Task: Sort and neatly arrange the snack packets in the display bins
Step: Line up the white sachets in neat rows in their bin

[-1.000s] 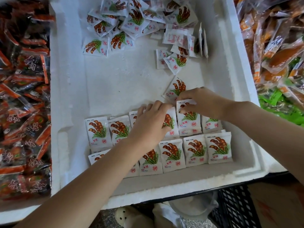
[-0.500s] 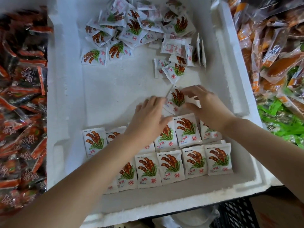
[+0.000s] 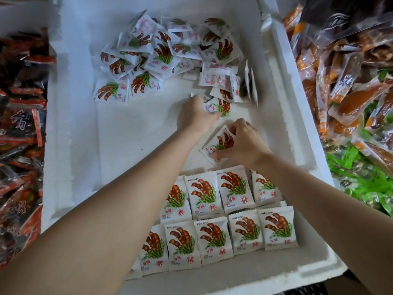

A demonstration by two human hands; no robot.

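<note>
A white foam bin (image 3: 285,116) holds small white snack packets printed with brown pods and green leaves. Two neat rows of packets (image 3: 214,213) lie at the bin's near end. A loose heap of packets (image 3: 170,54) fills the far end. My left hand (image 3: 194,116) reaches to the heap's near edge and its fingers curl around a loose packet (image 3: 219,107). My right hand (image 3: 242,143) pinches a tilted packet (image 3: 219,143) just beyond the far row.
A bin of dark red and black packets (image 3: 19,135) lies to the left. Orange and brown packets (image 3: 348,81) and green packets (image 3: 361,177) fill the bins on the right. The bin's bare white floor (image 3: 127,135) shows between heap and rows.
My left hand left the arranged rows and reached forward to the heap, taking hold of a loose packet. My right hand picked up the tilted packet beyond the far row.
</note>
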